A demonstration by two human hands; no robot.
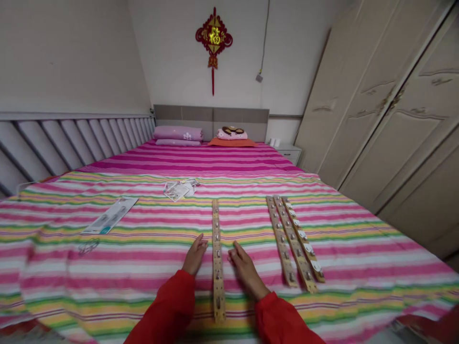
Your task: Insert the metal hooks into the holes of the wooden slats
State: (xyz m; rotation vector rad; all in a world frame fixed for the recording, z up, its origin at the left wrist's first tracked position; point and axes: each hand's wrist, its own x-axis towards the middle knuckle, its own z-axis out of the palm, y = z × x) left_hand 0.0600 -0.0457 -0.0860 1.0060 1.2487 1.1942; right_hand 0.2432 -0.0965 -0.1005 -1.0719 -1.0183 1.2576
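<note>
A long, narrow wooden strip with a row of small metal fittings, which look like hooks, lies lengthwise on the striped bedspread. My left hand is just left of this strip, its fingers apart and loosely bent, holding nothing. On the opposite side my right hand is also open, thumb and fingers turned toward the strip without visibly touching it. Farther right are three similar strips: a left one, a middle one and a right one that carries white round pieces along its length.
A flat clear-and-white package lies at left, with a small tangle of thin wire below it. Crumpled clear plastic packaging sits farther up the bed. Folded bedding rests by the headboard. A wardrobe stands at right.
</note>
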